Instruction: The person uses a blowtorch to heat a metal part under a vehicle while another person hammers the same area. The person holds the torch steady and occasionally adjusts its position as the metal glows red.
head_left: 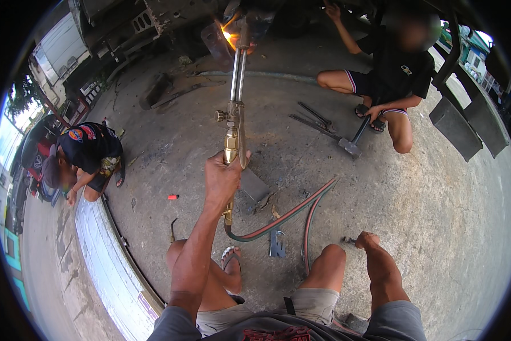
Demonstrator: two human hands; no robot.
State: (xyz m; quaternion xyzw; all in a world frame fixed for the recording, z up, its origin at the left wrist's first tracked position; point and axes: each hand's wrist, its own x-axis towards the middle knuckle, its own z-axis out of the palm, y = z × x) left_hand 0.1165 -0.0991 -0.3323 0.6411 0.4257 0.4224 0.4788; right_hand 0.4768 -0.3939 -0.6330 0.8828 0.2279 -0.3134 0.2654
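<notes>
My left hand point(221, 181) is wrapped round the brass handle of a cutting torch point(231, 142), stretched out ahead of me. Its two steel tubes run up to a head beside an orange flame point(230, 35), close to dark metal parts under a vehicle. From the torch's rear end, red and green twin hoses point(284, 219) curve away over the concrete. Low at my right side, my right hand point(368, 240) is closed on a small metal piece point(348, 240) whose kind I cannot make out.
At the far right a person point(400, 68) squats, one hand on a sledgehammer point(349, 146). Another person point(90, 150) crouches at the left by a long pale panel point(105, 261). A metal plate point(254, 186), a grey bracket point(277, 243) and a red lighter-like object point(173, 197) lie on the ground.
</notes>
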